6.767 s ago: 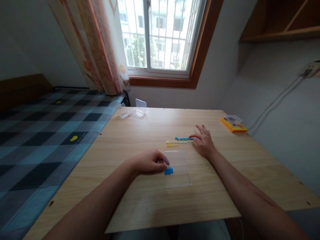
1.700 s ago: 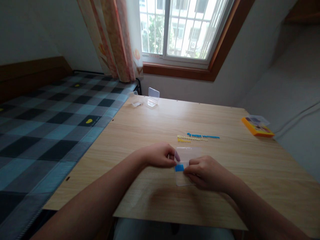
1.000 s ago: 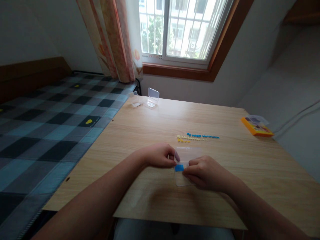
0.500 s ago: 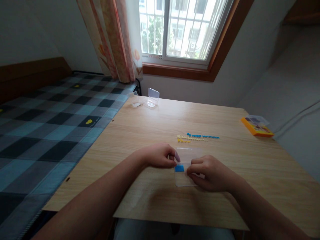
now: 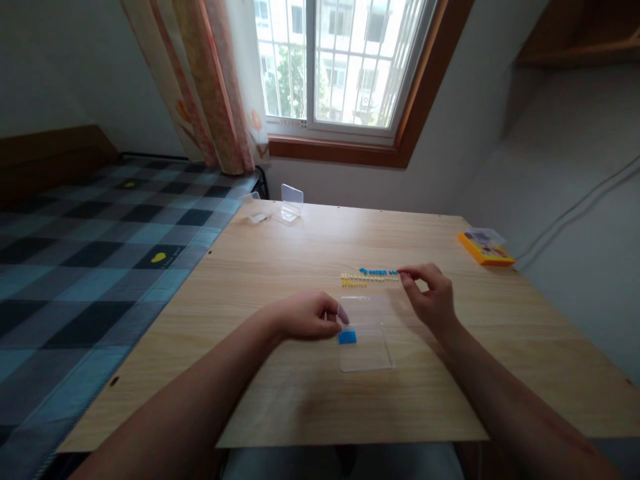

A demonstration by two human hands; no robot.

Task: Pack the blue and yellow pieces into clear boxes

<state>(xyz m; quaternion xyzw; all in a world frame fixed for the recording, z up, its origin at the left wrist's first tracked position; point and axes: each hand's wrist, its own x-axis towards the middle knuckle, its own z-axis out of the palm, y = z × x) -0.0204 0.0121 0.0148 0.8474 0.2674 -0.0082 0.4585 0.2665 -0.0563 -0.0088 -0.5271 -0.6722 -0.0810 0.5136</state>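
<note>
A clear plastic plate (image 5: pixel 367 340) lies flat on the wooden table (image 5: pixel 310 260), with a small block of blue pieces (image 5: pixel 347 337) on its left part. My left hand (image 5: pixel 306 316) rests curled at the plate's left edge, thumb and fingers pinching that edge. My right hand (image 5: pixel 431 297) is beyond the plate, thumb and forefinger pinched at the right end of a row of blue pieces (image 5: pixel 379 271). What the fingertips hold is too small to make out. Rows of yellow and cream pieces (image 5: pixel 364 280) lie just in front of the blue row.
Two small clear boxes with raised lids (image 5: pixel 286 205) stand at the table's far left corner. An orange box with a clear lid (image 5: pixel 483 246) sits at the far right. A checked bedcover (image 5: pixel 95 267) adjoins the table's left side. Window and curtain are behind.
My right hand has left the clear plate and reached forward to the right end of the blue row. My left hand has stayed at the plate's edge. The camera shifted slightly.
</note>
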